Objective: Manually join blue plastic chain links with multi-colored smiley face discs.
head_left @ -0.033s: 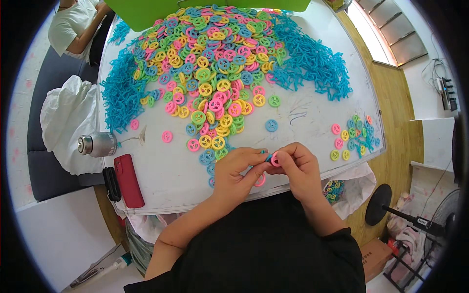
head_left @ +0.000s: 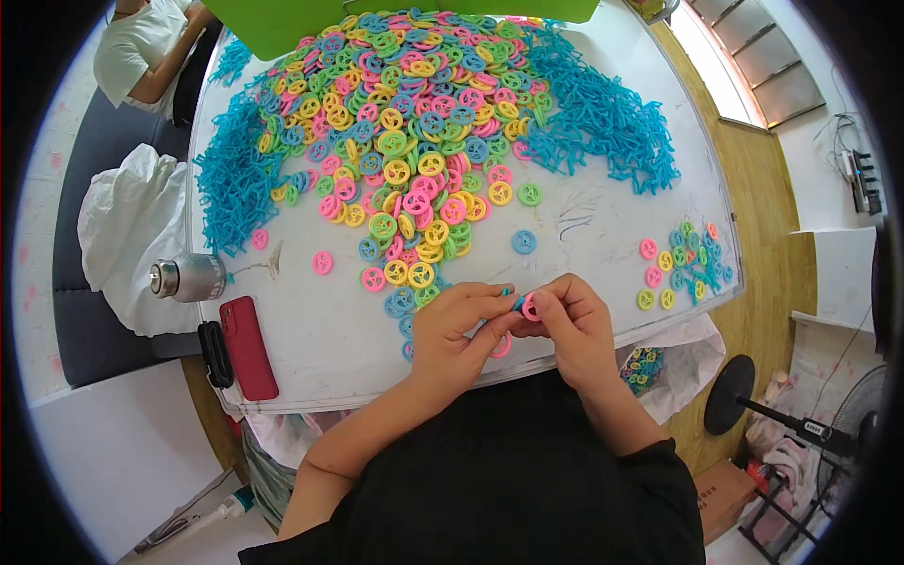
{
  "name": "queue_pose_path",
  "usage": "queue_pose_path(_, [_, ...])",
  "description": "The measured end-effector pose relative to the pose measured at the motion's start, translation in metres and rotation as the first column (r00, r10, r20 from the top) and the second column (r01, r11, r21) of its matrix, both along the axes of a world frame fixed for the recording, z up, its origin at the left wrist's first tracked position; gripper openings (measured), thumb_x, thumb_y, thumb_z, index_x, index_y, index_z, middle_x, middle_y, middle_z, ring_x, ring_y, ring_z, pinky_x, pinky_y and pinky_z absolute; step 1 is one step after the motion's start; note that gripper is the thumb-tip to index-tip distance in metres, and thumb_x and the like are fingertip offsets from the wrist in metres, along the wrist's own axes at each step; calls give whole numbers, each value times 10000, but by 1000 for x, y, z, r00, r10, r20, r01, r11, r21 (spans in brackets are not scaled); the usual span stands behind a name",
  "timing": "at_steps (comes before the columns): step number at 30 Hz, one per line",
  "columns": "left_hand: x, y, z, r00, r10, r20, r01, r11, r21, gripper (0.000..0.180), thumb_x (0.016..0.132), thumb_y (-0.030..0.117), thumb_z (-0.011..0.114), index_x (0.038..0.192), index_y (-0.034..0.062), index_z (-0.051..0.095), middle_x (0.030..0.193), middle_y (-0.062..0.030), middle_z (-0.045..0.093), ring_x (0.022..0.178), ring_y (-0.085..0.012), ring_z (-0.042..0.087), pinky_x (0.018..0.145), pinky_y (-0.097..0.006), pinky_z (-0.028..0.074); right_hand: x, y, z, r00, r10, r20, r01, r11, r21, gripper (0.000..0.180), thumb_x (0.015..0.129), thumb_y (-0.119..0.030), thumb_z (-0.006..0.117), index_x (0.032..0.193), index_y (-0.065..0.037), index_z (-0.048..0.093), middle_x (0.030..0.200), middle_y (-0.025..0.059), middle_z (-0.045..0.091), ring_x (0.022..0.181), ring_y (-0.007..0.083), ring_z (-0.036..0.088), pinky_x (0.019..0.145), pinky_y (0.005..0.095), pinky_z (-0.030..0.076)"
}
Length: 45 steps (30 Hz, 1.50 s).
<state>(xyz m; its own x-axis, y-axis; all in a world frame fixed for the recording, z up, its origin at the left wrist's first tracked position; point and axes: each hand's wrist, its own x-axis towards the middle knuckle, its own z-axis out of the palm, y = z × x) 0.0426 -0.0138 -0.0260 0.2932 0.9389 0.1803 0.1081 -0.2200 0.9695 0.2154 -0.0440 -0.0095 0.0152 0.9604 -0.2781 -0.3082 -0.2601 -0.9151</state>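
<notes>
Looks down on a white table (head_left: 325, 330) beneath the fingers (head_left: 488, 304), a wheel heap (head_left: 419, 104) beyond them, then left hand (head_left: 455, 344) and right hand (head_left: 584, 331) close together, with a pink wheel (head_left: 530, 307) pinched in right fingertips and, just beside, a blue piece (head_left: 518, 304) gripped in left ones.

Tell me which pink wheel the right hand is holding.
The pink wheel pinched by the right hand, beside a blue piece; the other visible pink wheels lie outside its grip.

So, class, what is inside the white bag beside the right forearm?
Small multicoloured pieces show inside the white bag; anything deeper is covered by them and the bag's sides.
</notes>
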Motion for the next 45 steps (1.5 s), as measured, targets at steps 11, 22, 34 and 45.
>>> queue_pose_path(11, [-3,10,14,946,61,-320,68,924,377,323,747,69,819,1051,76,709,1031,-91,724,841,-251,688,706,-325,531,12,10,11,969,69,236,-81,996,39,118,1003,-108,589,993,9,569,887,77,673,723,129,674,682,274,588])
queue_pose_path(22, [-6,8,11,985,-51,-165,67,993,94,449,747,70,848,1141,42,634,1031,-88,725,910,-221,711,781,-303,557,18,-6,11,854,-22,520,-235,875,424,311,953,-55,632,1261,-11,624,899,75,667,781,110,634,706,253,514])
queue_pose_path(34, [-10,9,10,958,-120,-259,169,970,176,422,739,111,865,1100,75,650,959,-107,720,830,-258,702,734,-328,544,27,-12,7,936,148,319,-221,954,204,323,945,19,613,1268,20,603,981,76,667,834,103,638,745,250,538])
queue_pose_path(45, [-7,2,17,946,-77,-314,107,991,81,357,738,129,864,1036,56,681,1083,-106,641,932,-273,677,778,-321,524,36,1,19,676,154,720,-488,826,281,322,906,14,670,1225,12,625,930,52,675,784,103,633,709,249,530])
